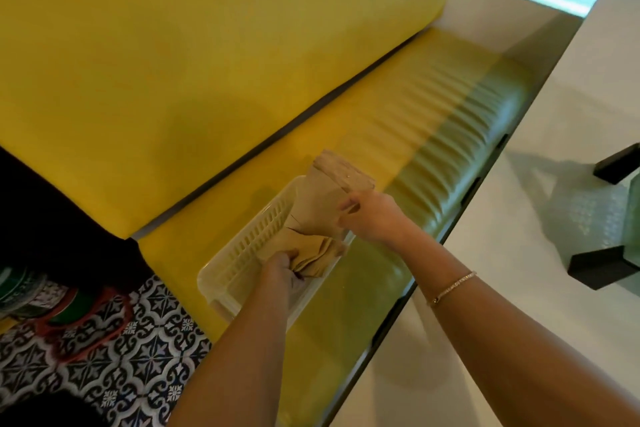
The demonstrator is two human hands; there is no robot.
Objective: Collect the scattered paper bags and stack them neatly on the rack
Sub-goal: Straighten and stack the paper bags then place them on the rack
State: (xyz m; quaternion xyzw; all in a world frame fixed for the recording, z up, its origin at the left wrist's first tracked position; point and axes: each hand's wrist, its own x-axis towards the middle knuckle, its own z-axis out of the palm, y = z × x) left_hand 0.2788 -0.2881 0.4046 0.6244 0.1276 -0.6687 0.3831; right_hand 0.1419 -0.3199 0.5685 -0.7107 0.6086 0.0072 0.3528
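A bundle of brown paper bags (320, 204) stands tilted inside a white slotted plastic rack (249, 253) that sits on a yellow bench seat. My left hand (280, 263) grips the bags' lower corner inside the rack. My right hand (370, 215) pinches the bundle's upper right edge. The top of the bundle (343, 170) sticks out past the rack's far end. The rack's floor is hidden under the bags and my left hand.
The yellow seat (398, 107) runs up to the right, with a yellow backrest (207, 45) to its left. A white table edge (519, 253) borders the seat on the right. Patterned floor tiles (114, 350) and dark objects lie at lower left.
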